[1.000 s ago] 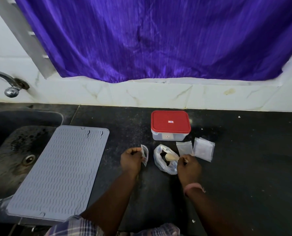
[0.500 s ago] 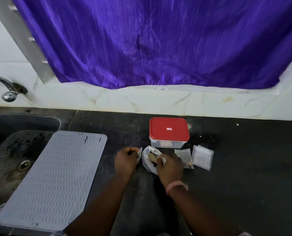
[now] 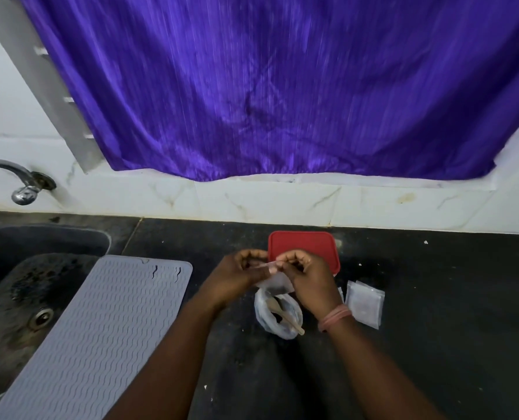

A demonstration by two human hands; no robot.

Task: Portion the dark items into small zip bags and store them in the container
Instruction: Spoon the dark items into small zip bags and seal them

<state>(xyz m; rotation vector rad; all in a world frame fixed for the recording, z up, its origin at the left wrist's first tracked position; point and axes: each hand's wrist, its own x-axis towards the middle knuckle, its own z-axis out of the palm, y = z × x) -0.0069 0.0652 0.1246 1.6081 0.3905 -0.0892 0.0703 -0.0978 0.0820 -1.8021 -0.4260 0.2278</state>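
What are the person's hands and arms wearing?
Both forearms are bare, with no sleeves showing. The right hand has pinkish bands around its wrist. The left hand wears nothing that I can see: no glove, ring or watch.

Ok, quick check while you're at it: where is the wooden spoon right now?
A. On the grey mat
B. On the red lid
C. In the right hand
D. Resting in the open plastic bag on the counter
D: the wooden spoon lies in the open plastic bag, while both the left hand and right hand pinch the small zip bag.
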